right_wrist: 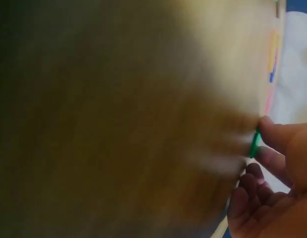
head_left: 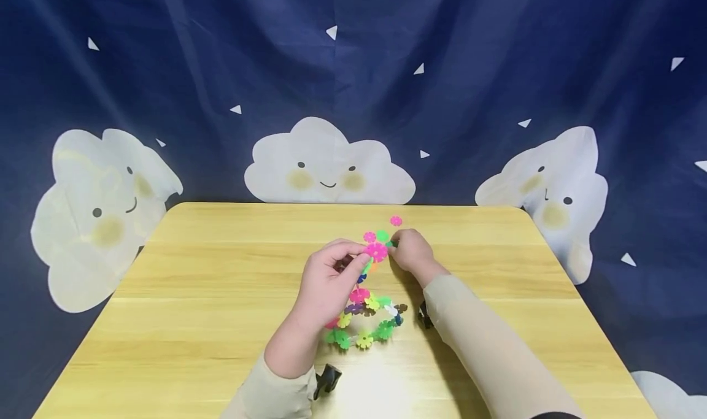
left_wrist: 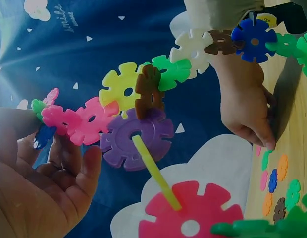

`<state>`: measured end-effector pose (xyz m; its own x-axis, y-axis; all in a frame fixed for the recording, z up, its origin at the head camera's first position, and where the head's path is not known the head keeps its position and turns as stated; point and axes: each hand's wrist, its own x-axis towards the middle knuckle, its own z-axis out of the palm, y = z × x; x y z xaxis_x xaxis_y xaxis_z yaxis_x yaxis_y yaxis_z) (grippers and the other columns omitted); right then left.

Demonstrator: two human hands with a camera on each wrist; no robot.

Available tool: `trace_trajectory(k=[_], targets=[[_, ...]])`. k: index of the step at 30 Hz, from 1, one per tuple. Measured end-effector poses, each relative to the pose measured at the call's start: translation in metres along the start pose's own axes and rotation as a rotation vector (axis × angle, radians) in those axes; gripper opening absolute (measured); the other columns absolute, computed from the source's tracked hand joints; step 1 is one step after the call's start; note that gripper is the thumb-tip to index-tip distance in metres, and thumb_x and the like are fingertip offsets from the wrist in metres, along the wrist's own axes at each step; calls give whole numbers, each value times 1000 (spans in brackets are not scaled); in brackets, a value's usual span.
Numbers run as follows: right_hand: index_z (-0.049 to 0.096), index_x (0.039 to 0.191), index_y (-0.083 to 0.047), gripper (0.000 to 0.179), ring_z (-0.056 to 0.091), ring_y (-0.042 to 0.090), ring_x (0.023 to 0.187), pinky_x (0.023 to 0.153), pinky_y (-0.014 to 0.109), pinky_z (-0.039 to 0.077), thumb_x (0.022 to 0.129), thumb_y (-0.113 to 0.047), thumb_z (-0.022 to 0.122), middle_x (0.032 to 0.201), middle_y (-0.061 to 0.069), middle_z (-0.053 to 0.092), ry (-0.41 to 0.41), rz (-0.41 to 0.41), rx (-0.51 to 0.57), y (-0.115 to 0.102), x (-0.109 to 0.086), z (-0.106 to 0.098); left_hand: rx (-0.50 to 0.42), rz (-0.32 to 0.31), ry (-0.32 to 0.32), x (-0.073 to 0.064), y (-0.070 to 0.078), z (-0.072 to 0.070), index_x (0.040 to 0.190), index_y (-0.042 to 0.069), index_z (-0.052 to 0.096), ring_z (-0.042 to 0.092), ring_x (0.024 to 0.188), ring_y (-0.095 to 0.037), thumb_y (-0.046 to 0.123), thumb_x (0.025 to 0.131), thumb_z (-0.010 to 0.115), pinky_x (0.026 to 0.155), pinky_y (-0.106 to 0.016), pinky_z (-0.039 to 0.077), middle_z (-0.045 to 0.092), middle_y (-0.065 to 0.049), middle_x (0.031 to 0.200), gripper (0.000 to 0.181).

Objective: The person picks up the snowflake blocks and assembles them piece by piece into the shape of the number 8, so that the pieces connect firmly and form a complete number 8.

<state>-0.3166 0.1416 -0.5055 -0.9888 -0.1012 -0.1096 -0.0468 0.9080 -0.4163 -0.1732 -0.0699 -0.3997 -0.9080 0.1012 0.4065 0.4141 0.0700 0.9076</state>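
My left hand (head_left: 326, 284) holds up one end of a linked structure of notched, flower-shaped plastic discs. Its fingertips pinch a pink disc (head_left: 377, 252). Below, the structure widens into a ring with a yellow-green disc (head_left: 364, 339) at its front. In the left wrist view, a purple disc (left_wrist: 137, 139) joins a yellow rod-like piece (left_wrist: 156, 172), with a red-pink disc (left_wrist: 188, 213) beneath. Farther right, my right hand (head_left: 413, 250) is low over the table. Between its thumb and finger is a green disc (right_wrist: 255, 143), seen edge-on.
Loose discs lie flat beyond the hands, among them a pink disc (head_left: 396, 221) and a light green disc (head_left: 382, 235). The left wrist view shows an orange disc (left_wrist: 282, 167) and a brown disc (left_wrist: 280, 210). The wooden table (head_left: 193, 296) meets a dark blue curtain (head_left: 375, 14).
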Motion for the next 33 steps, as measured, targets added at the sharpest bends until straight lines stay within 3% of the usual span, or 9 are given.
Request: trace_trajectory(k=[5, 9, 16, 23, 26, 28, 33], targets=[[67, 101, -2, 21, 61, 28, 89, 84, 43, 53, 93, -13, 82, 96, 10, 67, -24, -32, 155, 13, -15, -7, 7, -22, -2, 0, 1, 2, 103, 2, 79, 63, 74, -18, 1, 100, 71, 70, -28, 56, 72, -8, 95, 9], [70, 95, -3, 10, 59, 25, 84, 79, 43, 53, 91, -2, 78, 90, 8, 66, -15, -125, 205, 20, -33, -20, 12, -40, 0, 0, 2, 2, 103, 3, 79, 64, 74, -18, 1, 100, 71, 70, -28, 57, 73, -8, 96, 9], [77, 105, 2, 15, 69, 22, 83, 75, 38, 60, 92, 8, 76, 97, 11, 76, 190, -372, 206, 6, -73, -45, 17, -24, 23, -1, 1, 0, 102, 3, 80, 62, 72, -17, 0, 99, 71, 68, -28, 56, 74, -8, 96, 9], [77, 93, -1, 16, 71, 16, 70, 69, 20, 58, 86, 13, 80, 85, 6, 76, 482, -733, 521, -28, -111, -70, 0, -16, 50, -1, 1, -1, 101, 2, 80, 59, 68, -17, 0, 99, 72, 63, -26, 53, 73, -8, 93, 9], [75, 92, 0, 20, 71, 15, 68, 69, 18, 57, 83, 17, 80, 82, 8, 76, 525, -833, 597, -39, -120, -82, -15, -16, 66, 0, 0, -1, 100, 2, 80, 57, 67, -16, -1, 98, 72, 61, -25, 51, 72, -10, 93, 8], [75, 93, 1, 15, 72, 15, 69, 67, 19, 58, 86, 13, 81, 83, 11, 77, 531, -878, 616, -45, -124, -87, -24, -15, 73, 0, 0, -1, 99, 2, 80, 57, 66, -16, -1, 98, 72, 59, -25, 49, 72, -11, 94, 8], [75, 93, 2, 15, 73, 13, 73, 69, 20, 59, 86, 14, 79, 85, 13, 77, 560, -919, 629, -51, -129, -94, -35, -10, 70, 1, 1, -1, 99, 1, 80, 55, 64, -15, -2, 98, 72, 58, -24, 47, 71, -11, 92, 9]])
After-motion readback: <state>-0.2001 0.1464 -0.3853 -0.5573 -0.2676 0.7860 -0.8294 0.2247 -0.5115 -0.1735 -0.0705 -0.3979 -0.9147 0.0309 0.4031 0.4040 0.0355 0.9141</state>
